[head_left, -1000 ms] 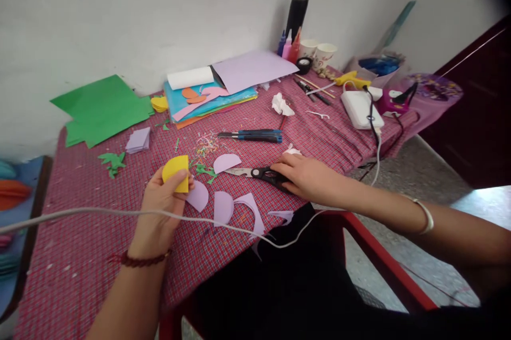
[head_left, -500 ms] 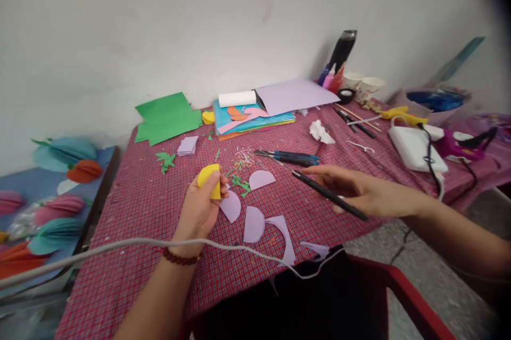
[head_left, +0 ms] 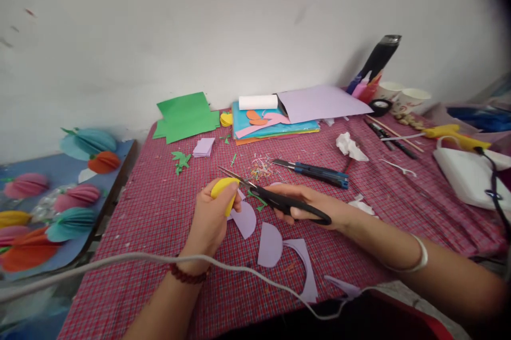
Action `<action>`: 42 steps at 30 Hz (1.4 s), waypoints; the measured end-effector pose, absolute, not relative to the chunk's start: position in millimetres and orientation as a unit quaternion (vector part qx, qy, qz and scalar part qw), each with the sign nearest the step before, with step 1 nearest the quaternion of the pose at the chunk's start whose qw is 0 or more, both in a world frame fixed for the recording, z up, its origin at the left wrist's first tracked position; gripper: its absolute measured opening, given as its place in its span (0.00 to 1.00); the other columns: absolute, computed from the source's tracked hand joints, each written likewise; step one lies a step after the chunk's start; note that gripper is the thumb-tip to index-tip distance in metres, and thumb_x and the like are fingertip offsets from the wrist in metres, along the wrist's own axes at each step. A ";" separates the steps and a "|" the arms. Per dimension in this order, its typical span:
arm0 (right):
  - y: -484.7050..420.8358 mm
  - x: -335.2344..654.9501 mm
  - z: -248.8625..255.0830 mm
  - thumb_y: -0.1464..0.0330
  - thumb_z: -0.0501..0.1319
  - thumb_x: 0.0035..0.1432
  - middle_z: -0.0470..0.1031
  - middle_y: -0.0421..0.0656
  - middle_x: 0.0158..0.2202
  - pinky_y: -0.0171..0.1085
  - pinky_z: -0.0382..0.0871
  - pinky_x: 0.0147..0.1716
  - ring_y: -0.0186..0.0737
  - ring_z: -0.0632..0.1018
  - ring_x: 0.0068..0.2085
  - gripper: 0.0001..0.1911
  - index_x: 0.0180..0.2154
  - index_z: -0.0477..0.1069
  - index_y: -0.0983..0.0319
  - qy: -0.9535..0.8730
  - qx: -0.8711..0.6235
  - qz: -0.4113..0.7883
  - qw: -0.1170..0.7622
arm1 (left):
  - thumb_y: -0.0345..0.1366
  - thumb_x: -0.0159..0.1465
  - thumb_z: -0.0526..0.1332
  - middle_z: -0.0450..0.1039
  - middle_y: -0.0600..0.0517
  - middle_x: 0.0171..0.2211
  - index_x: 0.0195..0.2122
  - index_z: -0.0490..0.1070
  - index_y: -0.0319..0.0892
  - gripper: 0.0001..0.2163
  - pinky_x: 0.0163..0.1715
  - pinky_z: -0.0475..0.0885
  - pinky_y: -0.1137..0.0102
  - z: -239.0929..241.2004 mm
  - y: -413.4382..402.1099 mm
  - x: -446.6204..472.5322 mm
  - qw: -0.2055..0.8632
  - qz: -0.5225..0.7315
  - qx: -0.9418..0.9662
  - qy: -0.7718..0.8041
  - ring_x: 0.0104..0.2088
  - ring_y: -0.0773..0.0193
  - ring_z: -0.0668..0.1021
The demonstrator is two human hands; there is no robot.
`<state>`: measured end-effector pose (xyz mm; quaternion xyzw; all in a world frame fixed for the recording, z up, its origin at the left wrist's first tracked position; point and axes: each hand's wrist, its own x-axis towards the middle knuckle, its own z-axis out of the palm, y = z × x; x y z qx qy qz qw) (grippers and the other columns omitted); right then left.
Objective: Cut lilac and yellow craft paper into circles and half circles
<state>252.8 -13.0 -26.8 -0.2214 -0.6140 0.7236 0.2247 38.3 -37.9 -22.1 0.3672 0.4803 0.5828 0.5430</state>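
Observation:
My left hand [head_left: 211, 220] pinches a folded yellow paper piece [head_left: 224, 189] just above the red checked tablecloth [head_left: 151, 233]. My right hand [head_left: 315, 209] grips black-handled scissors [head_left: 279, 199], whose open blades reach the top of the yellow piece. Lilac half-circle cutouts [head_left: 270, 244] and a lilac arc offcut [head_left: 305, 265] lie on the cloth below my hands.
A white cable [head_left: 120, 261] runs across my left wrist. Blue-handled scissors [head_left: 315, 171], crumpled tissue [head_left: 349, 147], green paper [head_left: 184, 114], a coloured paper stack [head_left: 275, 122], bottles, cups [head_left: 413, 99], a glue gun [head_left: 455, 135] and a white box [head_left: 467, 175] sit behind. Paper honeycomb fruits [head_left: 48, 207] lie at left.
My right hand picked the black scissors up off the cloth and brought them to the yellow piece. The view swung left, showing the paper fruits.

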 end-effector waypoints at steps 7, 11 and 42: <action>-10.1 257.0 -33.2 0.53 0.66 0.51 0.64 0.39 0.32 0.30 0.56 0.24 0.28 0.62 0.27 0.33 0.54 0.66 0.64 -0.599 -0.201 0.743 0.220 | 0.32 0.51 0.65 0.69 0.56 0.17 0.23 0.69 0.38 0.05 0.21 0.64 0.75 -21.2 -37.3 39.5 0.542 0.567 0.351 0.512 0.18 0.71 0.69; -9.2 257.0 -36.6 0.55 0.66 0.53 0.63 0.38 0.31 0.29 0.56 0.23 0.27 0.62 0.26 0.30 0.54 0.67 0.63 -0.601 -0.217 0.739 0.213 | 0.31 0.50 0.64 0.68 0.56 0.16 0.22 0.69 0.38 0.05 0.21 0.63 0.74 -20.7 -36.7 40.2 0.532 0.563 0.354 0.524 0.18 0.71 0.68; -15.9 263.5 -32.3 0.60 0.66 0.55 0.57 0.34 0.24 0.28 0.48 0.18 0.24 0.57 0.21 0.29 0.55 0.66 0.62 -0.601 -0.288 0.717 0.205 | 0.36 0.53 0.65 0.71 0.53 0.18 0.22 0.71 0.38 0.07 0.20 0.64 0.75 -25.7 -34.3 35.9 0.548 0.548 0.372 0.511 0.18 0.71 0.70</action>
